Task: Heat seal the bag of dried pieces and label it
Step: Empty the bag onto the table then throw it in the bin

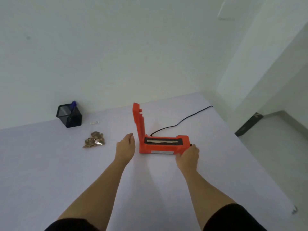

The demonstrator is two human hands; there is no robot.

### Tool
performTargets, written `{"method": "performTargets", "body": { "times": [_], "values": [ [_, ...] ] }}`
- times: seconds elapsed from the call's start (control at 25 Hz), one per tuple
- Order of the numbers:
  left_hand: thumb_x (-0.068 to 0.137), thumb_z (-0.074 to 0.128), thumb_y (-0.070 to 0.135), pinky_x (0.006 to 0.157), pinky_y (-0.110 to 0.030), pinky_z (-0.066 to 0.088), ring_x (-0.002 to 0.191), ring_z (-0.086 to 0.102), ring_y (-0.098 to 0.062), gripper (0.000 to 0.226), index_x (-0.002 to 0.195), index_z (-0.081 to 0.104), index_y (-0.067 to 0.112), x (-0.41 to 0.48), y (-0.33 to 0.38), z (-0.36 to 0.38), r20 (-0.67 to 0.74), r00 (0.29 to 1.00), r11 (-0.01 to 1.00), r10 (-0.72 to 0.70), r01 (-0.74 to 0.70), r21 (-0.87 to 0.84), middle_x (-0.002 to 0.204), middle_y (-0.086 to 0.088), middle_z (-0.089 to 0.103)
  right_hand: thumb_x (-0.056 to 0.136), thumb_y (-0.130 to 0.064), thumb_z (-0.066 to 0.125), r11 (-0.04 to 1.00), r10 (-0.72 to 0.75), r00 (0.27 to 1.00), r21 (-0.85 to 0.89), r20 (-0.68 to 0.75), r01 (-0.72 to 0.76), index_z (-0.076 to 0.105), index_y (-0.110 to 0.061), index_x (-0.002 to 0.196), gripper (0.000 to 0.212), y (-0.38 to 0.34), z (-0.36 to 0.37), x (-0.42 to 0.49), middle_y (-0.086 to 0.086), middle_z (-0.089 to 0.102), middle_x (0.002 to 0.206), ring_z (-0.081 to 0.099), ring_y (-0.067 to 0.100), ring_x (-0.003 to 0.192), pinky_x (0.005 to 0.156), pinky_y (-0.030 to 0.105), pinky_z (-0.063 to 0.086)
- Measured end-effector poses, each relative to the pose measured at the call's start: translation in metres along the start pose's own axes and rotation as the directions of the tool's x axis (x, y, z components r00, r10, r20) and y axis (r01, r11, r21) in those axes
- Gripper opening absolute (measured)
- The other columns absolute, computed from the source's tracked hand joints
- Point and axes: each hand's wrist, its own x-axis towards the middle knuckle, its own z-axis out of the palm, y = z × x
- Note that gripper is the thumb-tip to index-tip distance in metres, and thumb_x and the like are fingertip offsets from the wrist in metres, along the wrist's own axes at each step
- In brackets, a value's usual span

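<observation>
An orange heat sealer (164,145) lies on the white table (50,164) with its lid (138,120) standing upright and the sealing strip exposed. My right hand (188,155) grips the sealer's right end. My left hand (125,145) hovers just left of the sealer, fingers apart, holding nothing. A clear bag of brown dried pieces (94,140) lies flat on the table to the left of my left hand. A small white label (95,122) rests farther back.
A black mesh pen holder (69,116) with a blue pen (73,105) stands at the back left near the wall. The sealer's black cord (181,121) runs back right over the table's edge. The table's right edge drops to the floor.
</observation>
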Motion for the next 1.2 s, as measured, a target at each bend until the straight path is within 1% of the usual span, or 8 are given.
{"method": "performTargets", "body": {
  "times": [0.08,0.16,0.28,0.4,0.6,0.88,1.08,1.2],
  "values": [
    [0.098,0.035,0.022,0.074,-0.029,0.040,0.100,0.056,-0.029,0.025,0.102,0.059,0.016,0.011,0.007,0.016,0.012,0.997,0.988,-0.074,0.075,-0.134,0.099,-0.006,0.064,0.080,-0.019,0.067,0.997,0.059,0.997,0.055,0.053,-0.062,0.038,0.005,0.119,0.054,0.014,0.008,0.011,0.025,0.049,0.117,0.053,0.041,0.105,0.085,0.043,0.046],
    [0.097,0.040,0.029,0.067,-0.028,0.040,0.090,0.055,-0.024,0.019,0.093,0.055,0.017,0.024,0.010,0.032,0.025,0.992,0.963,-0.124,0.126,-0.238,0.090,-0.001,0.061,0.081,-0.021,0.066,0.999,0.025,0.997,0.033,0.073,-0.027,0.039,0.007,0.121,0.056,0.022,0.021,0.025,0.027,0.050,0.118,0.053,0.041,0.106,0.085,0.042,0.046],
    [0.092,0.050,0.041,0.075,-0.030,0.040,0.090,0.054,-0.023,0.027,0.101,0.048,0.015,0.047,0.011,0.049,0.099,0.984,0.957,-0.146,0.166,-0.238,0.099,-0.003,0.058,0.083,-0.021,0.065,0.998,-0.061,0.997,0.035,0.048,0.059,0.040,0.006,0.123,0.054,0.017,0.033,0.048,0.026,0.051,0.117,0.053,0.039,0.105,0.086,0.041,0.047],
    [0.089,0.055,0.038,0.074,-0.032,0.042,0.085,0.053,-0.026,0.031,0.101,0.043,0.013,0.075,0.019,0.059,0.040,0.980,0.964,-0.195,0.199,-0.176,0.097,-0.007,0.056,0.083,-0.025,0.065,0.988,-0.135,0.990,0.080,0.046,0.131,0.040,0.000,0.128,0.057,0.000,0.039,0.077,0.021,0.052,0.118,0.055,0.035,0.106,0.087,0.041,0.047],
    [0.088,0.057,0.033,0.073,-0.033,0.043,0.086,0.053,-0.025,0.031,0.107,0.043,0.013,0.138,0.023,0.056,-0.030,0.958,0.919,-0.284,0.262,-0.295,0.105,-0.008,0.053,0.084,-0.027,0.064,0.970,-0.227,0.970,0.105,0.092,0.217,0.037,-0.002,0.130,0.059,-0.048,0.064,0.145,0.020,0.051,0.123,0.054,0.033,0.110,0.089,0.037,0.045],
    [0.089,0.056,0.035,0.074,-0.029,0.039,0.092,0.054,-0.023,0.035,0.114,0.047,0.012,0.226,0.038,0.054,-0.081,0.961,0.913,-0.264,0.222,-0.342,0.116,-0.013,0.059,0.082,-0.028,0.066,0.964,-0.258,0.962,0.099,0.093,0.248,0.040,-0.002,0.126,0.058,-0.098,0.090,0.225,0.020,0.052,0.123,0.054,0.035,0.111,0.091,0.039,0.045],
    [0.086,0.057,0.039,0.062,-0.028,0.042,0.084,0.058,-0.025,0.032,0.106,0.046,0.015,0.250,0.036,0.060,-0.131,0.949,0.908,-0.286,0.225,-0.354,0.108,-0.013,0.062,0.081,-0.031,0.066,0.954,-0.301,0.949,0.035,0.091,0.299,0.038,-0.001,0.127,0.062,-0.104,0.096,0.248,0.021,0.052,0.122,0.055,0.036,0.108,0.087,0.039,0.045],
    [0.087,0.053,0.043,0.072,-0.030,0.044,0.094,0.061,-0.029,0.035,0.110,0.046,0.017,0.245,0.027,0.059,-0.126,0.954,0.919,-0.273,0.219,-0.329,0.119,-0.013,0.060,0.081,-0.032,0.067,0.959,-0.284,0.948,0.048,0.147,0.280,0.026,0.000,0.136,0.075,-0.105,0.097,0.243,0.023,0.044,0.131,0.050,0.036,0.116,0.094,0.041,0.043]
  ]
}}
